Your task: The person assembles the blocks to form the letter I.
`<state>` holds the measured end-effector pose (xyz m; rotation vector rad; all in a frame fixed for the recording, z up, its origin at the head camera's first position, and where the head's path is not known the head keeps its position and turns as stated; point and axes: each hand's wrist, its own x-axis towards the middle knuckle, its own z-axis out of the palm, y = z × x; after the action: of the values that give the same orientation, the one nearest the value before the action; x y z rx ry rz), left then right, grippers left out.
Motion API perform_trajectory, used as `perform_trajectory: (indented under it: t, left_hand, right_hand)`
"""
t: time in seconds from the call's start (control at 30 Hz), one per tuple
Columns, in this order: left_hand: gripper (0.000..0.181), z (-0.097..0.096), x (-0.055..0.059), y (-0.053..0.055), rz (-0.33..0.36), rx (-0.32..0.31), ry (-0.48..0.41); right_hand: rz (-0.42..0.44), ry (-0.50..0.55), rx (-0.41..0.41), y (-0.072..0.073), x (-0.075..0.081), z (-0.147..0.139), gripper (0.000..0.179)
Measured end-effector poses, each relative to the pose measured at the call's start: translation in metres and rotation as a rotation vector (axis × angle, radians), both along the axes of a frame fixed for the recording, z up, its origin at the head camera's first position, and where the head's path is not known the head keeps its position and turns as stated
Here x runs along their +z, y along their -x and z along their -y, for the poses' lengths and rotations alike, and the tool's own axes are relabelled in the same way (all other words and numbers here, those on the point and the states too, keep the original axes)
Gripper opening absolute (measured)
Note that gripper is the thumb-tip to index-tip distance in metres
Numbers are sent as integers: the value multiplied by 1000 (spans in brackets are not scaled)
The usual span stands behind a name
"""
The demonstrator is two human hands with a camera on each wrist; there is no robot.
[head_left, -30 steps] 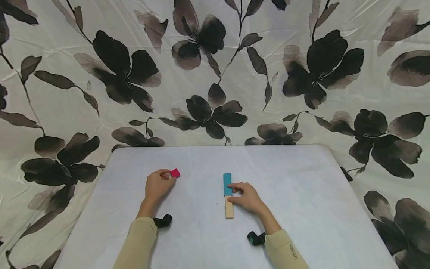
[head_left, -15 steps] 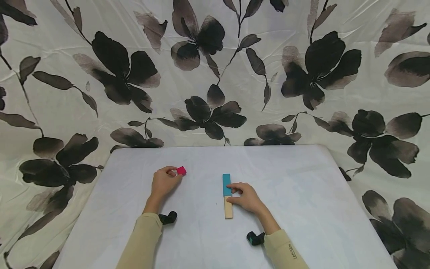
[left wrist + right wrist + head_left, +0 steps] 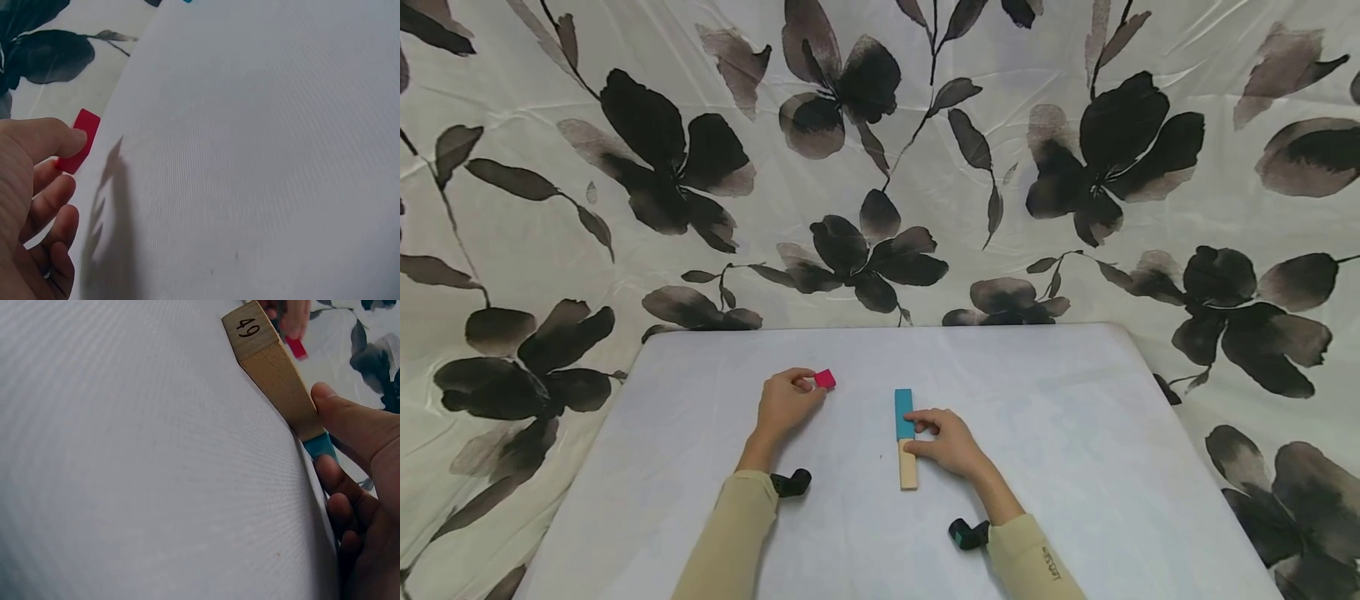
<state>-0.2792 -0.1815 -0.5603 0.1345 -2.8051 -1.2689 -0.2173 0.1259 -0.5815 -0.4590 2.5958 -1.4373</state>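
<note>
In the head view my left hand (image 3: 786,404) pinches a small red block (image 3: 825,379) between thumb and fingers, left of the other blocks. The left wrist view shows the red block (image 3: 84,137) held just off the white surface, its shadow to the right. My right hand (image 3: 951,440) rests against two blocks lying end to end. Its index finger touches the blue block (image 3: 904,408) and its thumb the plain wooden block (image 3: 907,475). In the right wrist view the wooden block (image 3: 281,381) bears the number 49 on its end.
The white tabletop (image 3: 1045,392) spreads under both hands. Behind it hangs a pale cloth (image 3: 985,50) with dark flowers. A black wrist camera (image 3: 792,483) sits on the left wrist and another camera (image 3: 967,534) on the right.
My left hand has moved to the right with the red block, nearer the blue and wooden blocks. The right hand and its two blocks have stayed in place.
</note>
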Motion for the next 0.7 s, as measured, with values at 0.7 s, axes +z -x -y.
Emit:
perform_trajectory:
  t: [0.7]
  left_hand:
    - [34, -39, 4, 16, -43, -84, -16]
  right_hand:
    - [-5, -7, 2, -1, -2, 1, 43]
